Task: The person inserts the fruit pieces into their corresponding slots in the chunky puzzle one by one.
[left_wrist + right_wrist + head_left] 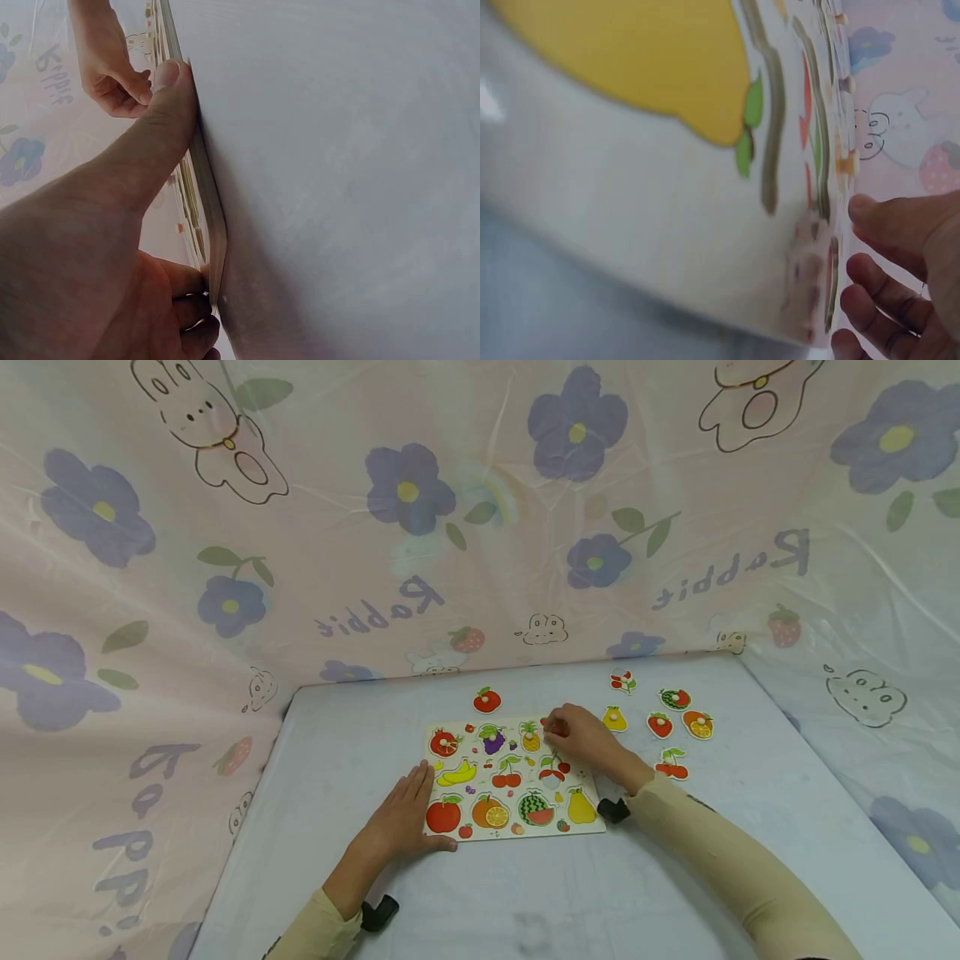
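**Beige sleeves [727, 852] flank a fruit puzzle board [486, 787]**

Black devices [381, 912] sit at both wrists, above the white table [465, 902]. The left hand [401, 810] steadies the board's near-left corner, fingers straight along its left side and thumb stretched against the near edge. The right hand [581, 737] is over the far-right part, released: its fingers are loosely bent, and the right wrist view shows the thumb apart from them.

Between the hands, the board carries knobbed pomegranate [442, 744], grape [492, 743] and pineapple [530, 742] pieces in its far row; the pineapple is just left of the right fingertips.

Just right of the right hand lies a pear piece [614, 719]. Farther right are a strawberry piece [660, 726], an orange piece [698, 727], a watermelon piece [680, 699] and a cherry piece [672, 770]. An apple piece [487, 702] rests beyond the board, to the right hand's left.
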`<state>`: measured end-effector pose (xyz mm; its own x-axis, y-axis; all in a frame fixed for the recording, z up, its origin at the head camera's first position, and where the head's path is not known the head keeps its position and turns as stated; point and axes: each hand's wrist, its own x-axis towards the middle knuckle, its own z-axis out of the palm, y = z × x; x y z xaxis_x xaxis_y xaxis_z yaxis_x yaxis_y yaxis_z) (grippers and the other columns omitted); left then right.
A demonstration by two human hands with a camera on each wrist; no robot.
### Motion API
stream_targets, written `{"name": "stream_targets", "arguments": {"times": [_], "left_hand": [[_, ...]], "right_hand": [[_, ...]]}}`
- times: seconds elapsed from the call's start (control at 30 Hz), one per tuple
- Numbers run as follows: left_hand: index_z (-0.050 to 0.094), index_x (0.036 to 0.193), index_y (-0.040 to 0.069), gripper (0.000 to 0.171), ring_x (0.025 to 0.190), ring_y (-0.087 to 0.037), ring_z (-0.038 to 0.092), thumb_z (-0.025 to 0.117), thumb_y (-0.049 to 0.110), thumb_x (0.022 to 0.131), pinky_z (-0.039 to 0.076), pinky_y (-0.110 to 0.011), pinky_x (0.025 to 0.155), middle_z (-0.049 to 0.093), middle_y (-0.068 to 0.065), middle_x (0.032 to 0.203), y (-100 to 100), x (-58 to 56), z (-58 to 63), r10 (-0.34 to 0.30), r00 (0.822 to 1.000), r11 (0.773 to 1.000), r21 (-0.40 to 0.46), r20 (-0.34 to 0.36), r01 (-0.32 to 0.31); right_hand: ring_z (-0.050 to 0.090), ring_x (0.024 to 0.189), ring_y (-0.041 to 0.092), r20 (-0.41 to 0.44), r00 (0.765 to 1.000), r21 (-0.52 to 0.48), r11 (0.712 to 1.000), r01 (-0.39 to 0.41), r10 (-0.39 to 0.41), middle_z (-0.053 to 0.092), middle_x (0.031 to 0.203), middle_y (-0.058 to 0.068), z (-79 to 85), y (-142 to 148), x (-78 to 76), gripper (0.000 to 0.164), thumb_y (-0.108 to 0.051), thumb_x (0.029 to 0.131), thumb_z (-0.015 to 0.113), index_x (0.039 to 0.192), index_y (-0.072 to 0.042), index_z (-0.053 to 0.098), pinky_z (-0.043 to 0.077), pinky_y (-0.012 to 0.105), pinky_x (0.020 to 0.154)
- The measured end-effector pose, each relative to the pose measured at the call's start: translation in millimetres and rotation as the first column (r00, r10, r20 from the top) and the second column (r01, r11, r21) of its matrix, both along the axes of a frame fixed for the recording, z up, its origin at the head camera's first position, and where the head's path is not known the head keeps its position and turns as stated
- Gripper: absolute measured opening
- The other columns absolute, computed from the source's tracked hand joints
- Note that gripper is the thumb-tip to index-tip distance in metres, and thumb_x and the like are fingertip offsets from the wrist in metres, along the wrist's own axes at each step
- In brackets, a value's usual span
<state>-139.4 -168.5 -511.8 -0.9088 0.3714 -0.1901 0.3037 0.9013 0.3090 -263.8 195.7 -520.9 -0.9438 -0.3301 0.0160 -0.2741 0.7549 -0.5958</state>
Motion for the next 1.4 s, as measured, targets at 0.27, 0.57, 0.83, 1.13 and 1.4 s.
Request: {"name": "stream_targets", "arguments": {"times": [0.27, 0.57, 0.83, 1.13, 1.4], "left_hand": [[0.025, 0.168, -0.004, 0.130, 0.163, -0.038, 0.023, 0.091, 0.062, 0.077, 0.025, -0.051, 0.132, 0.024, -0.021, 0.176, 1, 1.0, 2.0, -0.001, 1.000, 1.000, -0.005, 0.004, 0.001], [0.025, 0.167, -0.004, 0.130, 0.163, -0.038, 0.023, 0.091, 0.061, 0.077, 0.025, -0.052, 0.132, 0.024, -0.021, 0.176, 1, 0.7, 2.5, 0.004, 1.000, 1.000, 0.005, 0.006, -0.004], [0.025, 0.167, -0.004, 0.129, 0.163, -0.038, 0.023, 0.091, 0.060, 0.077, 0.026, -0.052, 0.132, 0.024, -0.021, 0.176, 2, 1.6, 4.8, 0.009, 1.000, 1.000, 0.010, 0.007, -0.009], [0.025, 0.168, -0.003, 0.130, 0.163, -0.038, 0.023, 0.092, 0.060, 0.077, 0.025, -0.053, 0.132, 0.023, -0.021, 0.176, 2, 1.1, 3.6, 0.009, 1.000, 1.000, 0.009, 0.012, -0.009], [0.025, 0.168, -0.003, 0.129, 0.163, -0.039, 0.023, 0.091, 0.061, 0.078, 0.024, -0.052, 0.132, 0.023, -0.021, 0.176, 1, 0.3, 2.0, 0.009, 1.000, 1.000, -0.005, 0.012, -0.009]], "right_hand": [[0.058, 0.084, 0.019, -0.014, 1.000, -0.014, 1.000, 0.013, -0.013, 0.066, 0.098, 0.002, 7.6, 14, 3.5, 0.010, -0.022, 0.101, 0.079, 0.105, -0.013, 0.075, 0.053, 0.036, 0.078], [0.058, 0.088, 0.021, -0.019, 0.998, -0.018, 0.998, 0.054, -0.054, 0.067, 0.100, 0.004, 8.3, 31, 6.3, 0.010, -0.023, 0.100, 0.079, 0.102, -0.014, 0.076, 0.052, 0.036, 0.076], [0.058, 0.092, 0.024, -0.028, 0.994, 0.012, 0.995, 0.102, -0.102, 0.066, 0.102, 0.006, 13.2, 43, 10.6, 0.011, -0.023, 0.101, 0.078, 0.105, -0.013, 0.076, 0.052, 0.039, 0.080], [0.059, 0.095, 0.028, -0.036, 0.986, -0.005, 0.987, 0.163, -0.163, 0.066, 0.103, 0.008, 14.6, 64, 15.2, 0.014, -0.023, 0.101, 0.078, 0.109, -0.010, 0.076, 0.053, 0.042, 0.086], [0.060, 0.099, 0.031, -0.056, 0.979, -0.018, 0.980, 0.197, -0.197, 0.068, 0.108, 0.012, 14.1, 88, 19.2, 0.019, -0.019, 0.099, 0.080, 0.112, -0.006, 0.076, 0.053, 0.044, 0.087]]}}
